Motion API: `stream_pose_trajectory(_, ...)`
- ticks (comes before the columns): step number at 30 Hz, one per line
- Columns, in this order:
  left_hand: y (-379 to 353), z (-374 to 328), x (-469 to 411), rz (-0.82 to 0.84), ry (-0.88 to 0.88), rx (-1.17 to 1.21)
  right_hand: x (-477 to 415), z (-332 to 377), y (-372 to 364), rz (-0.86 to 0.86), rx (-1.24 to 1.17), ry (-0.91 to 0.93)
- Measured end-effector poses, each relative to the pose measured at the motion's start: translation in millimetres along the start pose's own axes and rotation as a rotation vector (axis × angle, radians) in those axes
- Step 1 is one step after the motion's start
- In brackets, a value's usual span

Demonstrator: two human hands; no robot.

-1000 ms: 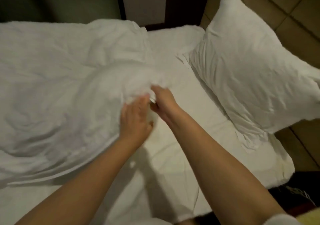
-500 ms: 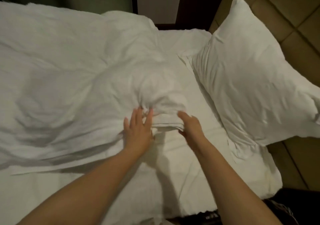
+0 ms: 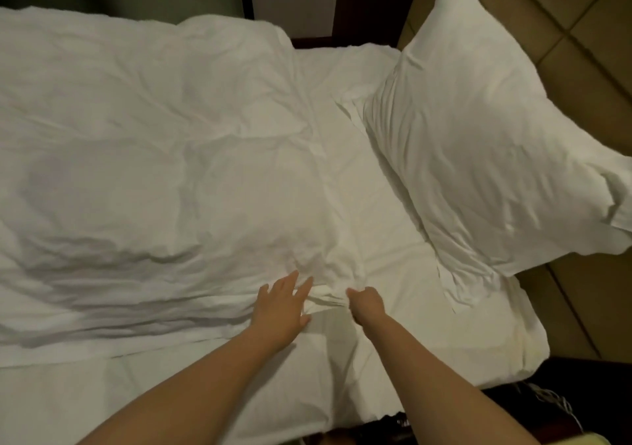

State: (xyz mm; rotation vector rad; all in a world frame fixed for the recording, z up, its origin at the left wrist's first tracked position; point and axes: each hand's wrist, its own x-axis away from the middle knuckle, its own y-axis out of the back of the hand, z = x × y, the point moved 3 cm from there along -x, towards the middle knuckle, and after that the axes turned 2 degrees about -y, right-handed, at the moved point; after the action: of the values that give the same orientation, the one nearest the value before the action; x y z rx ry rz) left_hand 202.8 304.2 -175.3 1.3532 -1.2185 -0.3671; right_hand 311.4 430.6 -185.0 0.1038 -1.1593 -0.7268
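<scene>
Toward the near edge of the bed (image 3: 444,342), pinches the bunched corner of the duvet (image 3: 154,171) in the right grip (image 3: 367,304), fingers curled round it. Rests the left grip (image 3: 280,311) flat on the duvet just beside, fingers straight and spread. Has the duvet over the bed's left and middle, short of the pillow (image 3: 485,143).

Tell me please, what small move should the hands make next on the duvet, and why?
Probably the right hand should pull the corner outward toward the pillow while the left hand presses down. The right hand grips the bunched corner of the duvet, the left hand lies flat beside it, and creases gather between them.
</scene>
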Motion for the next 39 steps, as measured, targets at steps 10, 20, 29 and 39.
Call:
stream_pose_trajectory(10,119,4,-22,-0.799,-0.018,0.365,11,24,59,-0.128,-0.176,0.343)
stream_pose_trajectory(20,-5,-19,-16,-0.056,0.105,0.057,-44,-68,26,-0.095,0.011,0.058)
stream_pose_trajectory(29,-23,-18,-8,0.000,0.047,-0.026,-48,-88,25,-0.130,-0.125,-0.053)
stream_pose_trajectory(39,-46,72,64,0.020,0.234,0.042,-3,-90,-79,-0.020,-0.711,-0.421)
